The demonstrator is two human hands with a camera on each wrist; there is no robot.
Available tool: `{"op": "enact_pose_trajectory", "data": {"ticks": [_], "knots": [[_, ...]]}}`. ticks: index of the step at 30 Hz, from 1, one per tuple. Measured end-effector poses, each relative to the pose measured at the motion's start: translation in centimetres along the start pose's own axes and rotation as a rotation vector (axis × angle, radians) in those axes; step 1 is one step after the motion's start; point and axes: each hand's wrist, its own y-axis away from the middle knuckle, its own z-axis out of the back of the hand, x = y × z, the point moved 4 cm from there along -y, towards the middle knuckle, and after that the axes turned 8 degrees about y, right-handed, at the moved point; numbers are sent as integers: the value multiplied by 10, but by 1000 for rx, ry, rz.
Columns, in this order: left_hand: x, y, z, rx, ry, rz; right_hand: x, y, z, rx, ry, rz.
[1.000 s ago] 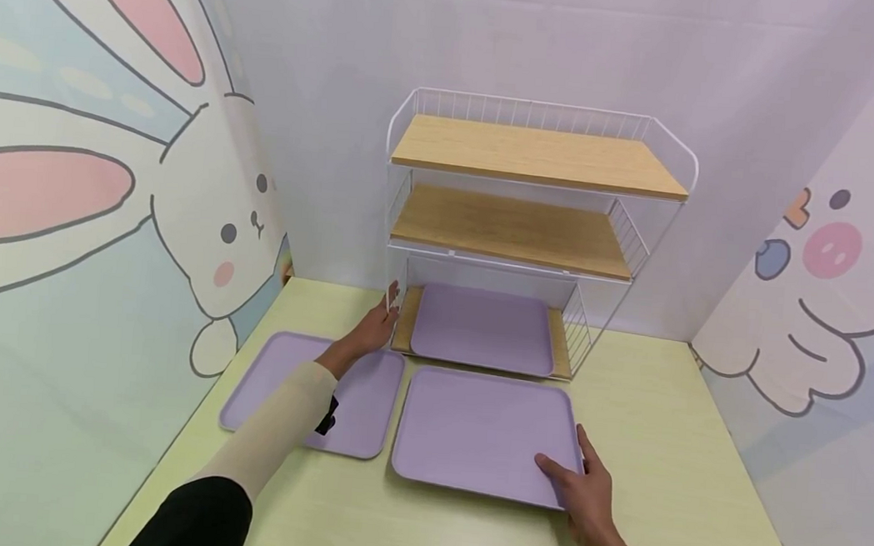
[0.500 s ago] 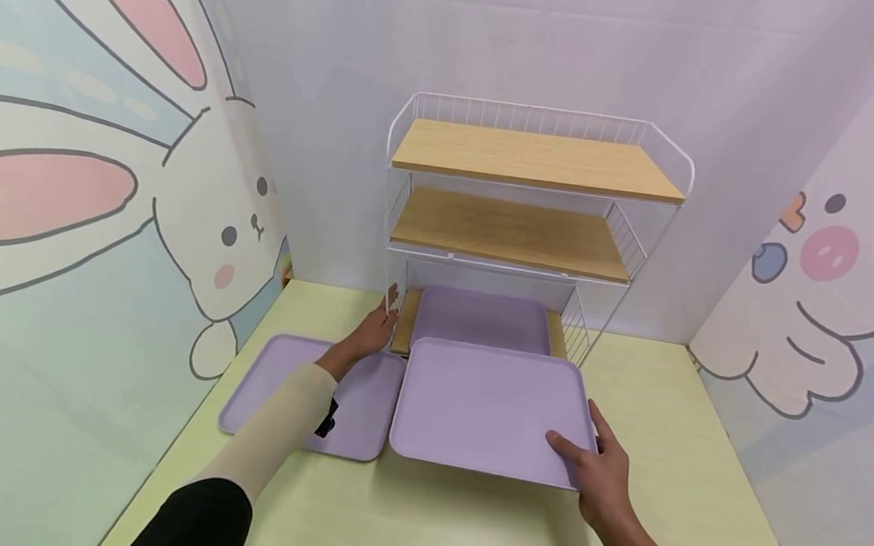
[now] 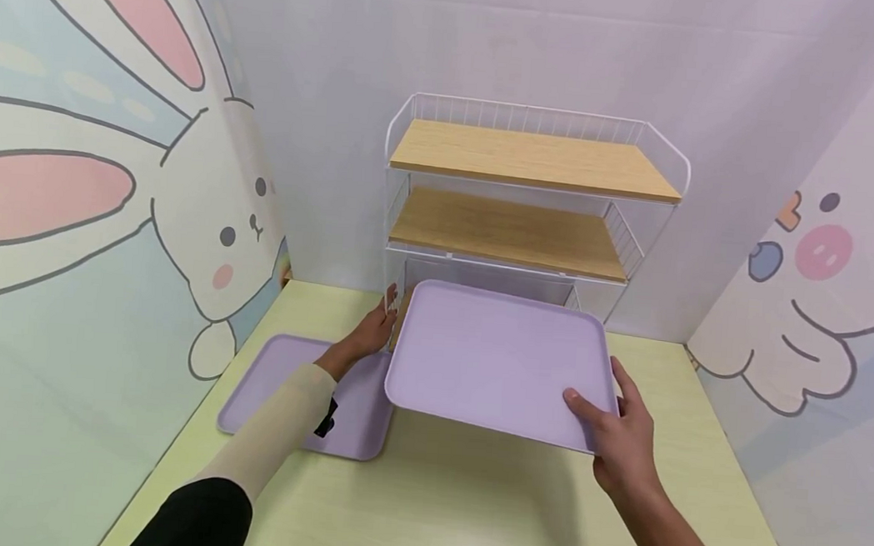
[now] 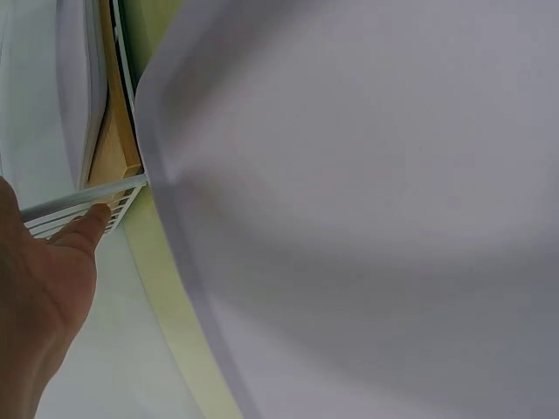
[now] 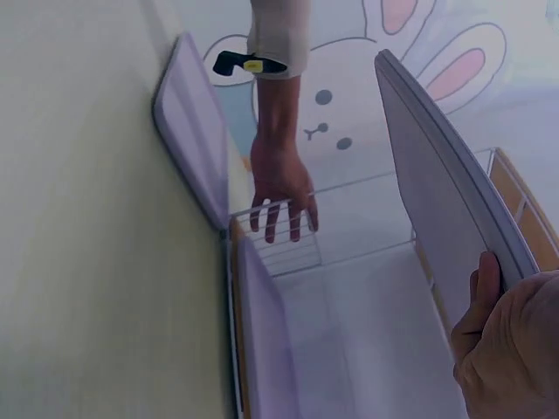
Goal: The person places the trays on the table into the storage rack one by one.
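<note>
My right hand [image 3: 625, 443] grips the right edge of a purple rectangular tray [image 3: 502, 360], thumb on its upper face and fingers beneath. That tray is raised off the table, before the lower part of a white wire rack [image 3: 534, 158] with wooden shelves. My left hand [image 3: 373, 329] touches the rack's left wire side near the bottom; in the right wrist view its fingers [image 5: 271, 225] look straight and spread. A second purple tray [image 5: 271, 323] lies on the bottom shelf, hidden by the raised tray in the head view.
Another purple tray [image 3: 276, 372] lies on the pale yellow table [image 3: 467, 517], under my left forearm. The middle shelf [image 3: 515, 232] sits above the raised tray. Cartoon-printed curtains [image 3: 224, 185] close off the sides.
My right hand has lifted the tray from near the tabletop, up and toward the rack, with its right end slightly tilted. The left hand has stayed at the rack's side.
</note>
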Motion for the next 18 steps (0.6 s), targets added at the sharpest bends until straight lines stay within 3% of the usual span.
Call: {"op": "enact_pose_trajectory", "data": {"ticks": [3, 5, 7, 9, 12, 13, 16, 18], "knots": [[-1, 2, -1, -17, -28, -12, 17, 4, 0, 9, -14, 18], [0, 3, 1, -2, -25, -64, 27, 6, 1, 10, -28, 36], [32, -11, 2, 0, -15, -142, 37, 7, 1, 7, -39, 49], [77, -31, 4, 28, 30, -229, 46, 7, 0, -1, -47, 62], [145, -62, 4, 19, 61, -398, 59, 3, 0, -19, -60, 82], [150, -64, 4, 17, 64, -425, 63, 0, -1, -27, -66, 88], [145, -62, 2, -2, 18, -495, 74, -10, -3, -40, -101, 87], [110, -47, 0, 68, 174, -458, 81, -18, -6, -41, -123, 72]]}}
